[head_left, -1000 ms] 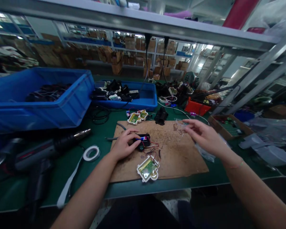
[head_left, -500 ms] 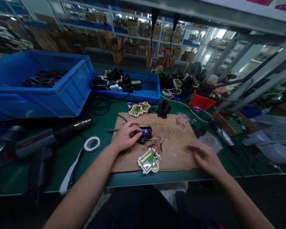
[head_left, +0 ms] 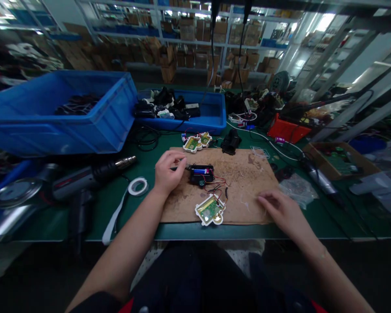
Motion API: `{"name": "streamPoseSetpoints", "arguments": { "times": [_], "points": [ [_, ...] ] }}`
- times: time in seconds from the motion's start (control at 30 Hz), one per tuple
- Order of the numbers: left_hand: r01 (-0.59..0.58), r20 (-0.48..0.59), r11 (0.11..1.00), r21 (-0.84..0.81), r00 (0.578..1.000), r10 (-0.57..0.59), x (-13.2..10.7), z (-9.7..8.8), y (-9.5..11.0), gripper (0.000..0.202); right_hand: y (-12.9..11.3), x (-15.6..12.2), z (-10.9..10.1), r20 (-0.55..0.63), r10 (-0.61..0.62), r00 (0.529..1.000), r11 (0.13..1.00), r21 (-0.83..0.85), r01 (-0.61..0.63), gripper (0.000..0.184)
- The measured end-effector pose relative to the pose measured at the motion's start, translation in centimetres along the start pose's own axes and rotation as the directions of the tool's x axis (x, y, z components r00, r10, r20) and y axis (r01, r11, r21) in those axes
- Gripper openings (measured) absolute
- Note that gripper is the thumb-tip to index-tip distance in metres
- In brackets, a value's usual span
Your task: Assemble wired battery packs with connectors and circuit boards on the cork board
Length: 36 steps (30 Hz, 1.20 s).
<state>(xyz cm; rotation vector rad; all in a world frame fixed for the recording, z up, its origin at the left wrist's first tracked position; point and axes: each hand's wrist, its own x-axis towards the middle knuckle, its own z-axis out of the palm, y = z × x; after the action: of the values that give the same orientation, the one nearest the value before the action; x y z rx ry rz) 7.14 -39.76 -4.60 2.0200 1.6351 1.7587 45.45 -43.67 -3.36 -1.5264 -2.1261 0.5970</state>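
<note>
My left hand point(head_left: 168, 173) is closed, thumb against fingers, around a slim dark tool point(head_left: 186, 167) whose kind I cannot make out. Just right of it lies an open black plastic housing point(head_left: 202, 174) with a blue-and-pink battery cell inside. Red and black wires point(head_left: 219, 184) run from the housing to a green circuit board in a white frame point(head_left: 210, 210), near the front edge of a cardboard sheet point(head_left: 241, 174). Over the sheet's right side, my right hand point(head_left: 282, 213) is open, fingers slightly bent, with nothing visible in it.
A heat gun point(head_left: 94, 178) and a tape roll point(head_left: 137, 187) lie at left. Behind stand a large blue bin point(head_left: 107, 117) and a blue tray point(head_left: 215, 119) of black parts. More framed boards point(head_left: 193, 144) and a black housing point(head_left: 231, 141) lie at the sheet's back edge.
My left hand has drawn back left from the black housing, uncovering the battery cell. The right hand's fingers have curled a little. The whole view has shifted slightly.
</note>
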Motion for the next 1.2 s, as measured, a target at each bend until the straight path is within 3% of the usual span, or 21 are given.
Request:
{"name": "streamPoseSetpoints", "arguments": {
  "times": [0.07,0.2,0.33,0.43,0.53,0.67,0.73,0.8,0.93,1.07,1.2],
  "points": [
    [0.021,-0.042,0.999,0.027,0.999,-0.02,0.6,-0.6,1.0,0.011,-2.3,-1.2,-0.6,0.086,0.018,0.996,0.996,0.086,-0.025,0.022],
    [-0.009,-0.031,0.996,0.091,0.999,0.012,1.9,-2.7,5.1,0.009,-7.8,-3.4,-0.8,0.184,-0.154,0.971,0.973,0.2,0.116,0.015],
    [-0.064,0.0,0.993,0.104,0.998,0.064,1.8,-4.9,9.5,0.007,-11.9,-2.9,2.0,0.205,-0.266,0.942,0.911,0.372,0.177,0.013],
    [-0.066,0.0,0.99,0.123,0.998,0.067,0.2,-6.2,11.1,0.006,-12.9,-1.1,5.2,0.212,-0.283,0.935,0.894,0.412,0.177,0.015],
    [-0.015,0.002,0.989,0.146,1.0,0.015,-2.0,-7.3,11.0,0.009,-12.7,0.5,7.4,0.171,-0.256,0.952,0.927,0.323,0.191,0.013],
    [0.079,0.023,0.982,0.172,0.996,-0.084,-5.0,-8.5,10.4,0.01,-12.2,0.7,7.9,0.162,-0.218,0.962,0.947,0.272,0.169,0.011],
    [0.116,0.122,0.981,0.156,0.983,-0.135,-6.3,-8.6,10.4,0.009,-12.2,0.4,7.6,0.152,-0.208,0.966,0.951,0.262,0.164,0.01],
    [0.126,0.31,0.983,0.131,0.937,-0.162,-7.4,-8.3,10.6,0.01,-12.1,0.0,7.3,0.127,-0.208,0.97,0.952,0.254,0.171,0.009],
    [-0.028,0.657,0.99,0.135,0.751,-0.069,-8.7,-6.9,10.8,0.02,-11.7,-0.7,7.2,0.092,-0.207,0.974,0.952,0.247,0.179,0.008],
    [-0.317,0.795,0.929,0.19,0.606,0.045,-8.8,-5.6,10.2,0.02,-11.2,-1.1,7.4,0.132,-0.192,0.972,0.953,0.262,0.153,0.009],
    [-0.593,0.828,0.791,0.154,0.514,0.223,-8.6,-5.0,9.9,0.019,-10.7,-1.5,7.5,0.135,-0.174,0.975,0.944,0.306,0.126,0.009]
  ]
}}
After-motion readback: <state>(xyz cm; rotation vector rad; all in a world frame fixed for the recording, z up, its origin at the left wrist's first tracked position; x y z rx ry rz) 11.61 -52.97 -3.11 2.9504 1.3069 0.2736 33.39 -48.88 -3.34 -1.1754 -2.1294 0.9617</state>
